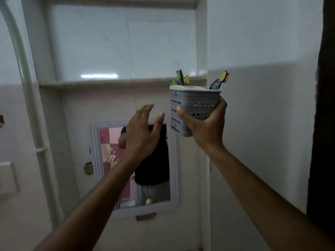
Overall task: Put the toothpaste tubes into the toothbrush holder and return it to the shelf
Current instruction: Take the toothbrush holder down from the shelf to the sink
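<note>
My right hand (204, 124) grips a grey perforated toothbrush holder (192, 104) with a white top, held upright just below the right end of the shelf ledge (108, 82). Several purple, green and yellow toothbrushes (182, 78) stick out of its top. No toothpaste tube shows from this angle. My left hand (143, 131) is raised to the left of the holder, fingers apart, not touching it.
The shelf is a recessed tiled niche with a wall (201, 42) on its right side. A white pipe (30, 98) runs down the left. Below the shelf hangs a framed mirror (174, 160). A dark door edge (324, 124) stands at the far right.
</note>
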Tool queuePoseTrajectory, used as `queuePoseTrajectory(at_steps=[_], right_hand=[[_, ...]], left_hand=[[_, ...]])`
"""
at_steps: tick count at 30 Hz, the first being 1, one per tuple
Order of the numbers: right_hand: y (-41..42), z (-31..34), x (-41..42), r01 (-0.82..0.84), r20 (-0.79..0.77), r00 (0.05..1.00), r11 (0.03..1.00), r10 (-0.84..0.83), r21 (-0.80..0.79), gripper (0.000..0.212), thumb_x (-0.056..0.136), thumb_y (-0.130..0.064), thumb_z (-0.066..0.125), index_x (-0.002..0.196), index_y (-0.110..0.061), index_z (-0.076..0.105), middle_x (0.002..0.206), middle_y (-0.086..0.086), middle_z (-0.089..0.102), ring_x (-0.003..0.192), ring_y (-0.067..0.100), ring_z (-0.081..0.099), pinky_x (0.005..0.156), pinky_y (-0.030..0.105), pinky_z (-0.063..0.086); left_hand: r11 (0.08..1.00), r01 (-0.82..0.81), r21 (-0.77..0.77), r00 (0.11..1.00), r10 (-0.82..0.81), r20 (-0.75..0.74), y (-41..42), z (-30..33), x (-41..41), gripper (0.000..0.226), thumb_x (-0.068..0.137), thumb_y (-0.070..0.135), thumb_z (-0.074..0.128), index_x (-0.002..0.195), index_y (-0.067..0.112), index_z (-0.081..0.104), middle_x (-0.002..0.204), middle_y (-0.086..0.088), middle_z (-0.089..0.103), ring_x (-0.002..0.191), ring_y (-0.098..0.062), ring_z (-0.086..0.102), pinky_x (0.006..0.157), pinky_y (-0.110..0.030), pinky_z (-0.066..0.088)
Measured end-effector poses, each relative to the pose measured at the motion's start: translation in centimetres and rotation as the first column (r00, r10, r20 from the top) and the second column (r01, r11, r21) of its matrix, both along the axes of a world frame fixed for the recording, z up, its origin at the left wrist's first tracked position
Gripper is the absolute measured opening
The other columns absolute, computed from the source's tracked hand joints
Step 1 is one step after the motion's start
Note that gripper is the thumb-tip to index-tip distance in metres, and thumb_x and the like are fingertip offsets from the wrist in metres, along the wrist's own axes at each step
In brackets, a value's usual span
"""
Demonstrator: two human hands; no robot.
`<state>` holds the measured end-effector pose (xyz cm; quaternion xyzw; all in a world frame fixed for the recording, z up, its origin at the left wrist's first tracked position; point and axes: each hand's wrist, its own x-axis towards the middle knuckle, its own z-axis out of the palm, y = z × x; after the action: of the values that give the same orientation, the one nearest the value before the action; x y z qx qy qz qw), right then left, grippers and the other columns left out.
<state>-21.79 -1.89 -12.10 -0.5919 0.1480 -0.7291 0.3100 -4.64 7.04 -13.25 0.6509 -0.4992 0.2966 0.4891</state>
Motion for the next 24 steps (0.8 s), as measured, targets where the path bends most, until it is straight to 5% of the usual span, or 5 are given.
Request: queuePoseTrajectory(at_steps=[5,11,17,24], right_hand=[[0.9,-9.3,-0.7,-0.074,-0.115,0.990,0.991,0.087,0.112,0.113,0.062,-0.035,0.106,0.152,-0.007,0.044,0.145,0.013,0.062,0.131,0.030,0.067,0.103,0.048,0.062],[2.0,-20.4,-1.4,-0.150,-0.221,0.950,0.945,0.219,0.291,0.117,0.059,-0.042,0.099,0.152,-0.007,0.038,0.147,0.012,0.060,0.131,0.027,0.068,0.103,0.048,0.062],[3.3,-32.0,-3.0,-0.109,-0.290,0.913,0.857,0.287,0.504,0.113,0.062,-0.033,0.105,0.153,-0.012,0.042,0.145,0.004,0.064,0.129,0.018,0.070,0.107,0.045,0.061],[4.8,-42.3,-4.4,0.065,-0.517,0.773,0.766,0.367,0.640,0.129,0.048,-0.071,0.093,0.158,-0.038,0.035,0.142,0.000,0.040,0.145,0.030,0.041,0.122,0.053,0.044]], left_hand=[[0.991,0.080,0.104,0.990,-0.067,-0.122,2.2,-9.1,-1.1,0.061,0.108,0.063,0.048,0.152,0.022,0.056,0.151,0.002,0.059,0.139,-0.014,0.056,0.114,-0.049,0.051],[0.972,0.091,0.215,0.958,-0.026,-0.286,4.6,-21.4,-2.7,0.061,0.106,0.066,0.052,0.150,0.025,0.057,0.147,0.004,0.061,0.132,-0.008,0.057,0.108,-0.035,0.053],[0.939,0.088,0.332,0.892,0.074,-0.446,6.8,-32.1,-3.6,0.050,0.105,0.064,0.056,0.142,0.031,0.062,0.141,0.010,0.064,0.133,-0.013,0.060,0.112,-0.053,0.050],[0.917,0.049,0.395,0.779,0.213,-0.590,9.9,-42.2,-4.6,0.051,0.105,0.064,0.056,0.141,0.029,0.063,0.137,0.010,0.063,0.124,-0.011,0.063,0.103,-0.039,0.056]])
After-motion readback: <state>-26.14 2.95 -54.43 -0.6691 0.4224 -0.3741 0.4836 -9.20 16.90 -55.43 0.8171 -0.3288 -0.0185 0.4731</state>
